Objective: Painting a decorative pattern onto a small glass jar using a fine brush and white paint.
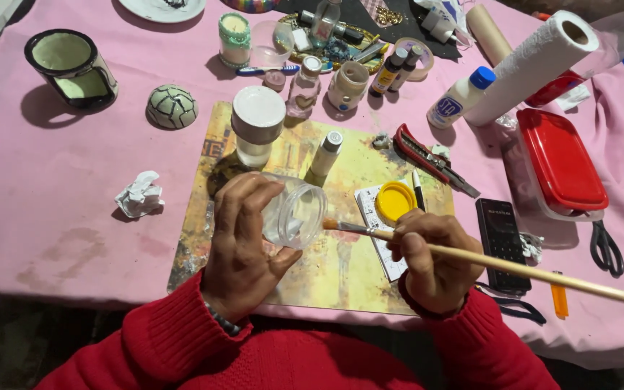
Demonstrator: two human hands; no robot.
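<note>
My left hand (240, 242) grips a clear glass jar (296, 214), tipped on its side with its mouth facing right. My right hand (435, 256) holds a long wooden paintbrush (514, 267); its bristle tip (330, 224) touches the jar's rim. Both hands hover over a yellowish painted mat (341, 267) on the pink tablecloth (45, 202). A yellow lid (395, 200) lies on a white card just above my right hand. Both sleeves are red.
A white-lidded jar (257, 123), a small tube (325, 153) and a red utility knife (427, 157) lie on the mat. A black remote (501, 242), scissors (606, 249), a red-lidded box (561, 162), paper towel roll (536, 61), glue bottle (460, 97), crumpled paper (139, 195) and a mosaic ball (172, 107) surround it.
</note>
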